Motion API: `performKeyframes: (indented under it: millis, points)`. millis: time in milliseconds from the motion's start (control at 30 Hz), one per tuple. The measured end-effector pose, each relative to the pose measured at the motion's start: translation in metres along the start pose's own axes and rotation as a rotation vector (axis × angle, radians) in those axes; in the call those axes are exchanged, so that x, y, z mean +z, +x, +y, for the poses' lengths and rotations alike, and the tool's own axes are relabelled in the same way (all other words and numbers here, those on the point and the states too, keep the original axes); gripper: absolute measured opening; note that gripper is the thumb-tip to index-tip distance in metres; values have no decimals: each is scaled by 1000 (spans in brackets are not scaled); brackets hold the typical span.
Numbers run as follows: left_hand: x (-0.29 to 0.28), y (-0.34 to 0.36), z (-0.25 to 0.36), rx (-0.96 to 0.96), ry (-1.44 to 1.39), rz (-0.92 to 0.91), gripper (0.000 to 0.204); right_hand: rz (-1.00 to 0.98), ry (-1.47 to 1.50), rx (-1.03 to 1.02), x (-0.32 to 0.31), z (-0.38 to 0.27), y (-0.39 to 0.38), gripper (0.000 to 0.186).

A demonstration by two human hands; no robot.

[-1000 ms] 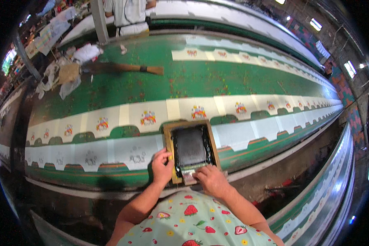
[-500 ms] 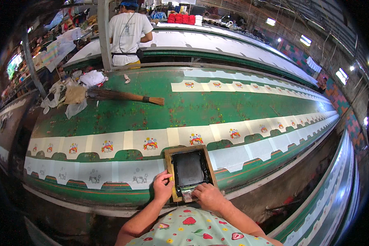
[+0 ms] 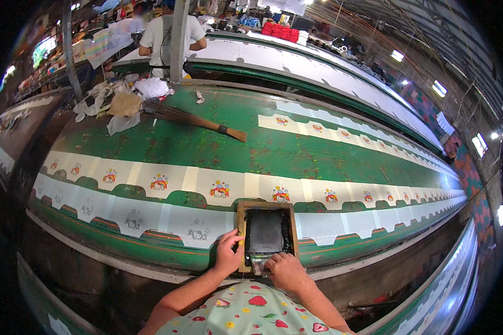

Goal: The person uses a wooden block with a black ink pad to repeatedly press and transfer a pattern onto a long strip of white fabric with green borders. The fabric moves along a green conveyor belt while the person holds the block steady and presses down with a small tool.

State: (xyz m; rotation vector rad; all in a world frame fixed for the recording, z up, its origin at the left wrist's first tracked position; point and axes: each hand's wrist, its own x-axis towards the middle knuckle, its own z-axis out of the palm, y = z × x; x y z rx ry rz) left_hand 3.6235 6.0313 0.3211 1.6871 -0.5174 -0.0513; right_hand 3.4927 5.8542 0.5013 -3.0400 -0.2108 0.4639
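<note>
A wooden-framed printing screen [image 3: 265,206] lies over the pale blue strip at the table's near edge, its dark mesh smeared with black ink. My left hand [image 3: 228,253] is closed on the frame's left side, thumb and fingers against the wood. With my right hand [image 3: 286,270] I pinch a flat squeegee [image 3: 257,264] at the near end inside the frame; my fingers partly hide it. Grey outline prints show on the blue strip [image 3: 173,218] left of the frame. Under the screen, the strip is hidden.
Beyond the frame runs a cream strip [image 3: 246,184] with coloured prints. A straw broom [image 3: 198,120] and a rag heap [image 3: 151,87] lie on the green table [image 3: 207,151]. Behind a metal post [image 3: 179,42], a person [image 3: 161,42] stands by another long table.
My view has turned, so the table, broom and far person appear shifted and tilted. The post now covers part of that person. Both hands keep their holds at the frame.
</note>
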Motion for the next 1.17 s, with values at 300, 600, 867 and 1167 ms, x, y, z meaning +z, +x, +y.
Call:
performKeyframes:
  millis: [300,600,867,1167]
  points:
    - [-1,2,27,127,113,77,71,3,-6,4,6,5,3,39]
    - [2,2,27,51,38,61,70,62,8,-30,8,10,5,36]
    - [0,-1,18,133,150,131,56,-44,11,-92,-7,11,7,40]
    - [1,-4,17,66,146,94,57,-64,-18,-239,-10,27,5,51]
